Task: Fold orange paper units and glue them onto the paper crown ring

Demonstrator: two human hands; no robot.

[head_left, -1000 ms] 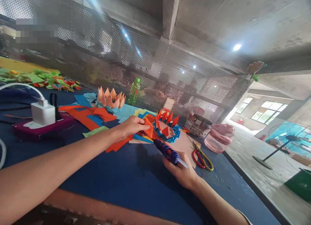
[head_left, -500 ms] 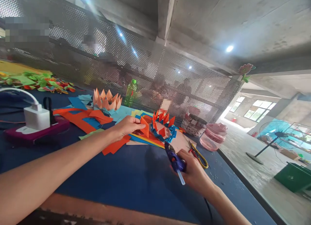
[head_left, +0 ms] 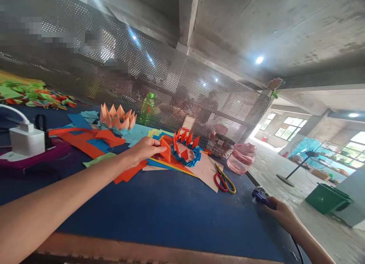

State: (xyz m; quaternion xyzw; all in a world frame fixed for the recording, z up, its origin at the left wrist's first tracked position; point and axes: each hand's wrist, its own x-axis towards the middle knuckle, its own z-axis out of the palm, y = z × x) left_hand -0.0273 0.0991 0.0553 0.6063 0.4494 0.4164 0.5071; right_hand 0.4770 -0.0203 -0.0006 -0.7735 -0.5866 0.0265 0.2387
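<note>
Your left hand (head_left: 142,153) pinches an orange paper point (head_left: 165,150) on the nearly full blue-orange paper ring (head_left: 185,149); your right hand (head_left: 281,213) grips a purple glue gun (head_left: 260,195).

Dark blue tabletop (head_left: 159,214), clock read from the near edge. 12 o'clock: ring of folded orange-and-blue paper points (head_left: 185,151) on a pale pink paper sheet (head_left: 207,170). 11 o'clock: peach folded paper crown (head_left: 116,118), loose orange paper scraps (head_left: 85,142). 1 o'clock: red-and-yellow-handled scissors (head_left: 224,184), clear pink-lidded plastic jar (head_left: 241,159). 10 o'clock: white plug charger (head_left: 27,140) on a magenta box (head_left: 37,153).
</note>
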